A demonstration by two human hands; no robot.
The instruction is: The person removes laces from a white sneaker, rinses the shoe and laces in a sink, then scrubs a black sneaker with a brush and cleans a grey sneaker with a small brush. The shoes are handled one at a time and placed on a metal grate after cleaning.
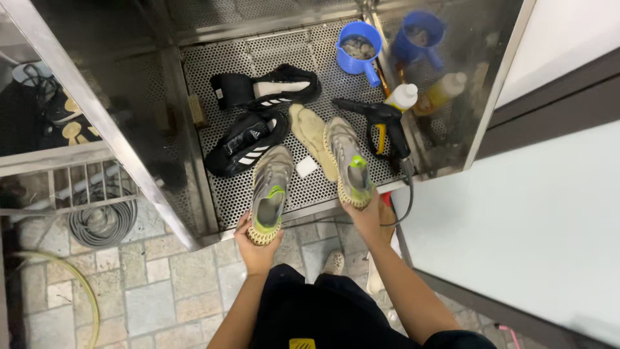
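Shiny metal washing tray (213, 58) with little holes holds two black shoes (255, 116) and a spray gun (381, 126). Left hand (257, 249) fingers wrap one grey shoe (270, 190) by its heel. Right hand (368, 216) fingers wrap the other grey shoe (347, 161).

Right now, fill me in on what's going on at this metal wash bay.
A person stands at the perforated steel wash tray, holding one grey knit sneaker with a lime-green lining in each hand by the heel: the left hand grips the left sneaker, the right hand the right sneaker. Two beige insoles lie between them. Behind sit a pair of black sneakers with white stripes, a black spray gun and a blue plastic cup.
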